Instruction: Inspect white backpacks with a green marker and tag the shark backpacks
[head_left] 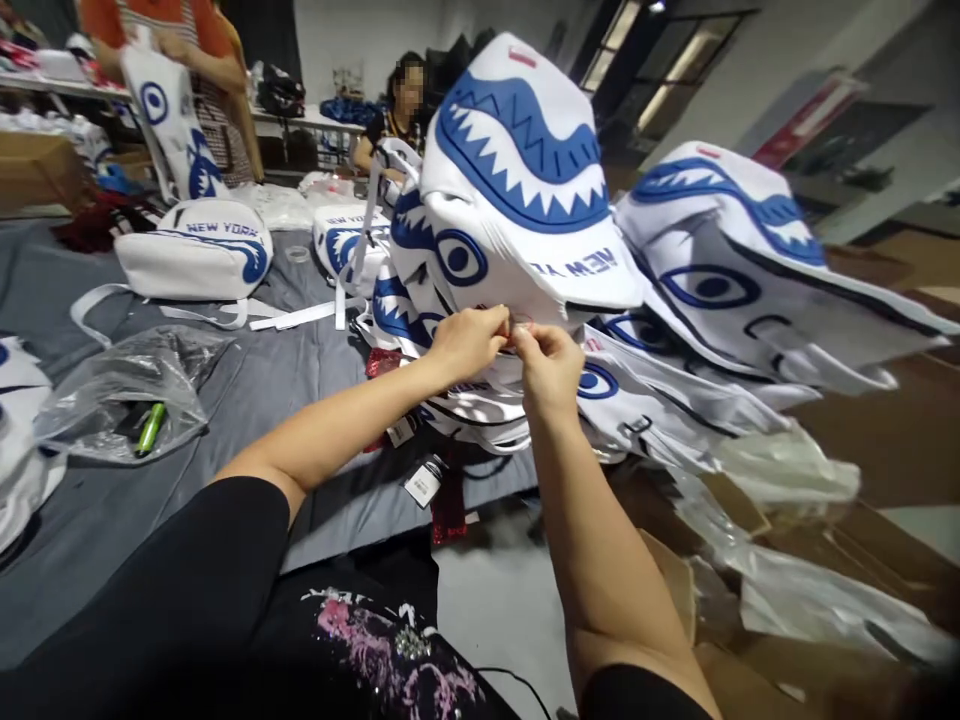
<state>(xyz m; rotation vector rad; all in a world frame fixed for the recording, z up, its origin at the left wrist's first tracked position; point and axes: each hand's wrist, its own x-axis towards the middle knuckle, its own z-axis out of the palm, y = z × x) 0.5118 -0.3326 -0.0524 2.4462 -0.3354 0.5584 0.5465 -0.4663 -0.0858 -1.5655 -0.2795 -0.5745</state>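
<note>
Plainly, "NEW YORK" reads in dark blue across a white bag at the left of the grey-covered table. Similar lettering, upside down and partly lost in a fold, runs along the lower flap of the shark-faced backpack, which stands upright on a stack directly before the person; the small red label near its top is too small to read. Below that flap, the left hand and right hand meet almost fingertip to fingertip, both closed in a pinch on a thin red strand. A white barcode tag, its print illegible, lies near the table's front edge. More shark-faced bags crowd in at the right, above crumpled clear plastic and cardboard boxes. To the left, a clear bag contains a green object; two other people are beyond the table.
</note>
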